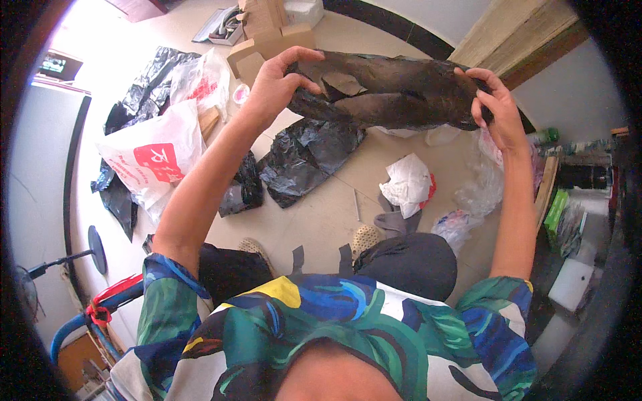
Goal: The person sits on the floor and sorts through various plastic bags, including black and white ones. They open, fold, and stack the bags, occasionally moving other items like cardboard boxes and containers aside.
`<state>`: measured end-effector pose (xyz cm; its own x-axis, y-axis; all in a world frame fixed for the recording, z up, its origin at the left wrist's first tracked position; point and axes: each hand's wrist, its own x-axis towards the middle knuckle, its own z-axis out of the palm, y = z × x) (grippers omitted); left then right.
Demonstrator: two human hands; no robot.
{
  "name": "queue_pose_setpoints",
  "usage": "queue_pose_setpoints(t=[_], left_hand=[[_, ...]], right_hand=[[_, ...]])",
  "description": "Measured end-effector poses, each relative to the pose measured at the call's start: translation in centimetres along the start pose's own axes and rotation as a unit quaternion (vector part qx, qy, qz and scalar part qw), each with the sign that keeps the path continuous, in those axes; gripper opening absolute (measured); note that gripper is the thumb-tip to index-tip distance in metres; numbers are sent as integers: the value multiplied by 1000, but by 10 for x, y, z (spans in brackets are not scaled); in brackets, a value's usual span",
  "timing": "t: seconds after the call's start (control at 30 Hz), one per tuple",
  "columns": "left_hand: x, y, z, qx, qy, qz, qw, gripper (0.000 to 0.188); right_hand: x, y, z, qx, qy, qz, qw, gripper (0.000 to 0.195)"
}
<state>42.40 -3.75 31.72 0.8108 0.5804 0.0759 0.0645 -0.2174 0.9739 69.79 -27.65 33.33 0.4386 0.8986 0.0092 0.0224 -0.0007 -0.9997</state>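
A thin black plastic bag (401,95) is stretched sideways between my hands above the floor. My left hand (288,77) pinches its left end between thumb and fingers. At the other end, my right hand (491,103) grips the bunched plastic. Light passes through the film, which has a ragged gap near my left hand. Below it on the floor lies another crumpled black plastic bag (306,160). A crumpled white paper or bag (407,183) rests on a grey item in front of my right knee.
White plastic bags with red print (155,145) and black bags cover the floor at left. Cardboard boxes (271,40) stand at the far side. Clear plastic bags (471,195) lie at right, beside a cluttered shelf. A blue metal frame (75,326) is at lower left.
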Motion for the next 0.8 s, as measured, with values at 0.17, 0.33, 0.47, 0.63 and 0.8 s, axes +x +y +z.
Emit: queue_pose_setpoints(t=[0.17, 0.33, 0.47, 0.63, 0.8], left_hand=[[-24, 35, 3, 8, -8, 76, 997, 58], [-40, 69, -5, -28, -6, 119, 993, 66], [-45, 93, -15, -6, 12, 168, 986, 69], [-38, 111, -30, 81, 84, 222, 968, 69], [-24, 119, -38, 171, 112, 243, 948, 68]], right_hand=[[-23, -29, 25, 44, 37, -59, 997, 49], [-32, -66, 50, 12, 100, -116, 988, 58], [-33, -87, 56, -16, 78, -141, 987, 64], [-23, -106, 71, -28, 86, -184, 979, 64], [4, -113, 62, -48, 24, -199, 979, 58]])
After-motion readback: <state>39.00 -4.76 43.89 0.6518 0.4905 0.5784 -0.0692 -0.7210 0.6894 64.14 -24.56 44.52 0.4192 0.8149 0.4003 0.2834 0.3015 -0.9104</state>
